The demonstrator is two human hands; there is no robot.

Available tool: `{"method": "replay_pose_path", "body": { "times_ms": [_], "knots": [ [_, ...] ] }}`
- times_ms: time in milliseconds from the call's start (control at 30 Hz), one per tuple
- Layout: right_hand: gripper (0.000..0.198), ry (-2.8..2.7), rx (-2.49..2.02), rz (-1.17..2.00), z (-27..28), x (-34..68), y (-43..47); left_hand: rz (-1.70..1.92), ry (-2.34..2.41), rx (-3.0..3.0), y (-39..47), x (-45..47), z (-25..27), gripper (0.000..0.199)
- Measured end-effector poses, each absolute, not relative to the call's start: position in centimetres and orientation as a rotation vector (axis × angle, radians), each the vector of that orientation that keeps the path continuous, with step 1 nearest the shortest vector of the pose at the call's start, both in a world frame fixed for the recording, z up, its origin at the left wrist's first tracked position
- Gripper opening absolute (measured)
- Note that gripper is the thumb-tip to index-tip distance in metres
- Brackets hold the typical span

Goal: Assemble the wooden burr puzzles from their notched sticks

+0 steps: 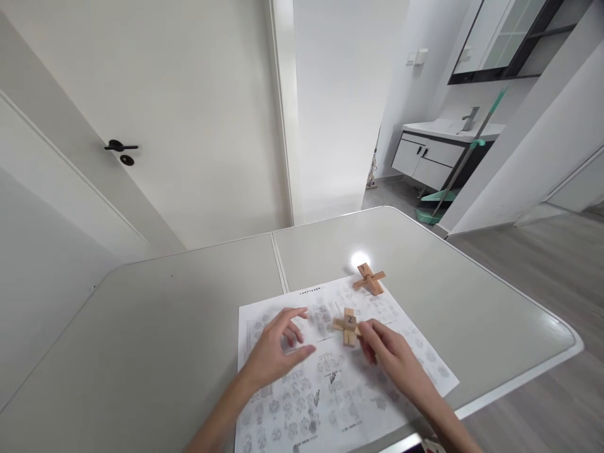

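The right hand (389,346) is clamped on a pale tan, cross-shaped wooden block (349,322), its thumb and fingers pinching the arm of the cross on the right. Dark marks show on the block, one like a 2 or a Z; whether it rests on the sheet or is held above it, I cannot tell. The left hand (278,346) is empty to the left of the block, thumb and fingers spread apart and curved towards it. Below both lies a white paper sheet printed with grey figures (349,393), on the pale grey counter (189,327). A reddish-brown wooden cross (369,279) sits at the sheet's far right edge, untouched.

The step in hand looks like handling the pale block; a two-handed grip would call for the left hand to reach right and close on the free left arm.
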State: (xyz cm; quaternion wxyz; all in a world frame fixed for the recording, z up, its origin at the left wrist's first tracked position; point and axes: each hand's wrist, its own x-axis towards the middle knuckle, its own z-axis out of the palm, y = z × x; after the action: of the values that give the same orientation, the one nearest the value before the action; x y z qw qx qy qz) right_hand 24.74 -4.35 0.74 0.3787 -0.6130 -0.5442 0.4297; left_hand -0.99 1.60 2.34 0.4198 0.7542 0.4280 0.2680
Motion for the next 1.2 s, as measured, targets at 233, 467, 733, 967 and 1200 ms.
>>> {"method": "replay_pose_path", "body": {
  "times_ms": [233,467,733,967,1200],
  "knots": [
    [0.057,-1.264,-1.866,0.808,-1.0,27.7,-3.1,0.783,1.33,1.868,3.0,-3.4,1.0,0.029],
    [0.064,-1.157,-1.978,0.688,-1.5,28.4,-2.5,0.77,1.342,1.835,3.3,-4.1,0.8,0.033],
    [0.061,-1.128,-2.022,0.702,-1.7,28.0,-4.0,0.82,1.493,1.79,4.8,-6.5,1.0,0.035],
    [0.053,-1.455,-1.732,0.836,-2.1,24.9,-7.2,0.947,1.694,1.755,5.7,-7.6,0.3,0.039],
    [0.046,-1.564,-1.643,0.864,-2.3,24.2,-7.9,0.967,1.691,1.694,5.7,-7.2,0.3,0.037]
  ]
}}
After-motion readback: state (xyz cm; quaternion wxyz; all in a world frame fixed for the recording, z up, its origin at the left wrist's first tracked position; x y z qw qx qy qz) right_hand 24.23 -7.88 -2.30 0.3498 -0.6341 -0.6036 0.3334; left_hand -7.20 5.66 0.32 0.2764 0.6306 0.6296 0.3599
